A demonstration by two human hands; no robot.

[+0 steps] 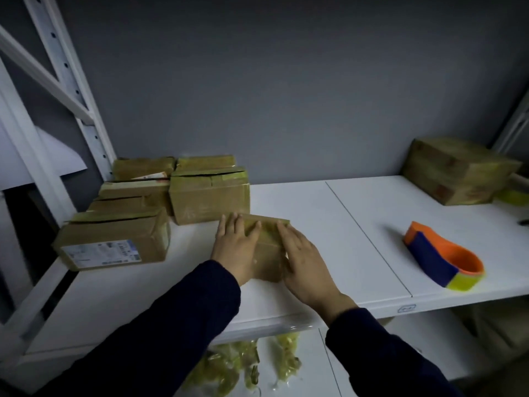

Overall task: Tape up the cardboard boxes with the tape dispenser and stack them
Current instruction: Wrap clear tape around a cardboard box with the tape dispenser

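A small cardboard box (268, 247) sits on the white shelf (329, 239) in front of me, with yellowish tape across its top. My left hand (236, 247) lies flat on the box's left side, fingers straight. My right hand (303, 259) presses flat on its right side. The orange and blue tape dispenser (440, 257), with yellow tape at its near end, lies apart on the shelf to the right, in neither hand.
Several cardboard boxes (209, 193) are grouped at the back left; one with a white label (114, 245) is nearest. A large box (458, 170) stands at the far right. White rack uprights (71, 90) rise on the left. Crumpled tape scraps (243, 365) lie on the lower shelf.
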